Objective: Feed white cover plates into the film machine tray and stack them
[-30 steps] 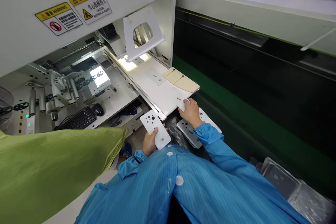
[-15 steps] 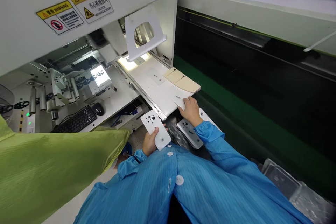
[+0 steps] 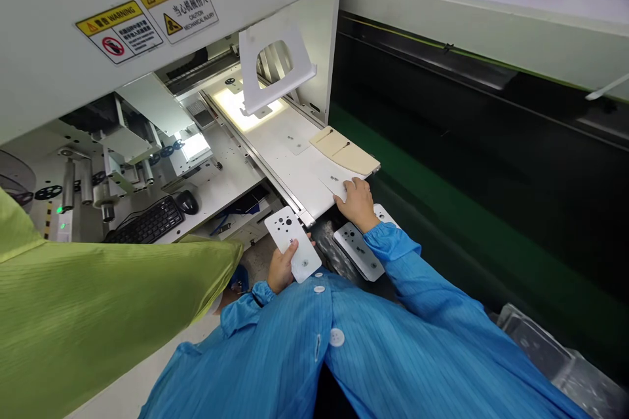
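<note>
My left hand (image 3: pixel 282 268) is closed on a white phone-shaped panel (image 3: pixel 289 236) with dark round holes, the thumb on its face. On the front end of the white conveyor bed (image 3: pixel 304 177), my right hand (image 3: pixel 358 201) rests over a second flat white panel (image 3: pixel 330 178), its fingers spread and touching it. Another panel (image 3: pixel 297 144) lies farther back on the bed. A cream plate (image 3: pixel 344 149) with two slots sits along the bed's right edge. Below my right wrist is a stack of panels (image 3: pixel 358 251).
Machine parts with rollers (image 3: pixel 118 183) stand at the left, above a black keyboard (image 3: pixel 150 217) and mouse (image 3: pixel 187 202). A person's yellow-green sleeve (image 3: pixel 108 301) fills the lower left. A dark green belt (image 3: pixel 442 209) runs along the right. Clear plastic trays (image 3: pixel 535 347) lie lower right.
Inside the machine, the head assembly has shifted, uncovering more of the lit area. My right hand's fingers have spread slightly on the panel. My left hand still holds its panel.
</note>
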{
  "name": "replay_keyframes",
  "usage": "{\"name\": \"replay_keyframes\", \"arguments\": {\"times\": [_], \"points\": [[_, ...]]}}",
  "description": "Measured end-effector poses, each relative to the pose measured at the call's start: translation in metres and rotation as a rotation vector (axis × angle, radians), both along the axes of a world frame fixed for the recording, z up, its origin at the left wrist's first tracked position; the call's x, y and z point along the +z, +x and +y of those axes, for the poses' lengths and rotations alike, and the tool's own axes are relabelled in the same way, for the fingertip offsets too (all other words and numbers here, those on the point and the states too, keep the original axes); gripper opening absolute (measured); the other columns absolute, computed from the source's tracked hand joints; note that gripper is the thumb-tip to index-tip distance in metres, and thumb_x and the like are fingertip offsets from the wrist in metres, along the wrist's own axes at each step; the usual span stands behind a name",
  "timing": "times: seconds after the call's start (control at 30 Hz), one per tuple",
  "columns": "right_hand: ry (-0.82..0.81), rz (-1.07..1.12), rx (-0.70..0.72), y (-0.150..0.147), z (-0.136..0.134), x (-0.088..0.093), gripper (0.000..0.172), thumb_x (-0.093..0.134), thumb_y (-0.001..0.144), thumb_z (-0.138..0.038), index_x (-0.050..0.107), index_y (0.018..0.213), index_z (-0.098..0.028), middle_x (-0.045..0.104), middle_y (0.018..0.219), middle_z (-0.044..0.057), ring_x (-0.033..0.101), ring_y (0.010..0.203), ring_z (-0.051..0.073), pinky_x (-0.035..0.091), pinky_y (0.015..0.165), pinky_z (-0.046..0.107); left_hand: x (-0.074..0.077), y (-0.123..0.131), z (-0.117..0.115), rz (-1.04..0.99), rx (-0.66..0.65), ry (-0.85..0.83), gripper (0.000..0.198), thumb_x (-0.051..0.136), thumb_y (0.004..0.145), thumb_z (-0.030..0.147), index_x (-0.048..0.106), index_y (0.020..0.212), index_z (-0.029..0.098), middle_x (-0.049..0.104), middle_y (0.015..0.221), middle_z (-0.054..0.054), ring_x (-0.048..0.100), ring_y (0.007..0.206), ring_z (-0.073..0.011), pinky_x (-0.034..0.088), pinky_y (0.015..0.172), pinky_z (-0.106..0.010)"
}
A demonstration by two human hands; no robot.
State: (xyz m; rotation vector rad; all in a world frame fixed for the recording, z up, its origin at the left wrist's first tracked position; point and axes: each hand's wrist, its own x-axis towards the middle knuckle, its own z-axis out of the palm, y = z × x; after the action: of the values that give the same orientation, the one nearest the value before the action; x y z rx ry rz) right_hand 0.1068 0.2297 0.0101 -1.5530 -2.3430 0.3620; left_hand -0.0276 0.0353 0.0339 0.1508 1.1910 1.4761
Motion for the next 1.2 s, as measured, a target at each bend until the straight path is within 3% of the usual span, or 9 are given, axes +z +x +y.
{"name": "replay_keyframes", "arguments": {"times": [0.2, 0.4, 0.53, 0.73, 1.2], "points": [[0.029, 0.012, 0.001, -0.001, 0.002, -0.005, 0.044, 0.055, 0.077, -0.036, 0.055, 0.114, -0.012, 0.044, 0.125, 0.020, 0.037, 0.115, 0.038, 0.040, 0.090, 0.052, 0.001, 0.000, 0.001, 0.001, 0.009, -0.017, 0.053, 0.074, 0.066, 0.041, 0.060, 0.107, 0.010, 0.065, 0.114, -0.018, 0.057, 0.113, -0.0339, 0.047, 0.095, -0.049], [0.036, 0.001, 0.017, 0.001, -0.003, 0.002, 0.047, 0.055, 0.078, -0.036, 0.055, 0.116, -0.009, 0.041, 0.130, 0.021, 0.034, 0.121, 0.039, 0.038, 0.094, 0.053, 0.002, 0.001, 0.003, 0.002, 0.012, -0.025, 0.053, 0.075, 0.065, 0.042, 0.061, 0.105, 0.010, 0.067, 0.110, -0.019, 0.057, 0.114, -0.0345, 0.046, 0.096, -0.049], [0.061, 0.022, 0.097, 0.002, -0.012, 0.005, 0.045, 0.052, 0.081, -0.033, 0.053, 0.119, -0.010, 0.042, 0.135, 0.019, 0.034, 0.125, 0.036, 0.034, 0.100, 0.052, 0.002, 0.000, 0.003, 0.001, 0.002, -0.023, 0.053, 0.074, 0.066, 0.041, 0.060, 0.107, 0.010, 0.066, 0.113, -0.018, 0.057, 0.113, -0.0339, 0.047, 0.095, -0.048], [-0.009, -0.029, 0.265, -0.004, -0.017, 0.000, 0.051, 0.044, 0.089, -0.039, 0.049, 0.130, -0.010, 0.036, 0.145, 0.015, 0.022, 0.137, 0.035, 0.021, 0.111, 0.052, 0.003, 0.002, 0.005, 0.005, 0.002, -0.036, 0.054, 0.074, 0.065, 0.040, 0.060, 0.108, 0.011, 0.066, 0.113, -0.018, 0.057, 0.113, -0.0338, 0.047, 0.096, -0.048], [-0.011, -0.083, 0.257, -0.011, -0.011, -0.006, 0.060, 0.036, 0.091, -0.049, 0.044, 0.135, -0.009, 0.032, 0.147, 0.015, 0.022, 0.138, 0.035, 0.020, 0.111, 0.050, -0.009, 0.000, 0.002, -0.002, 0.015, -0.010, 0.051, 0.072, 0.069, 0.038, 0.059, 0.110, 0.010, 0.065, 0.114, -0.017, 0.058, 0.112, -0.0328, 0.047, 0.096, -0.047]]}}
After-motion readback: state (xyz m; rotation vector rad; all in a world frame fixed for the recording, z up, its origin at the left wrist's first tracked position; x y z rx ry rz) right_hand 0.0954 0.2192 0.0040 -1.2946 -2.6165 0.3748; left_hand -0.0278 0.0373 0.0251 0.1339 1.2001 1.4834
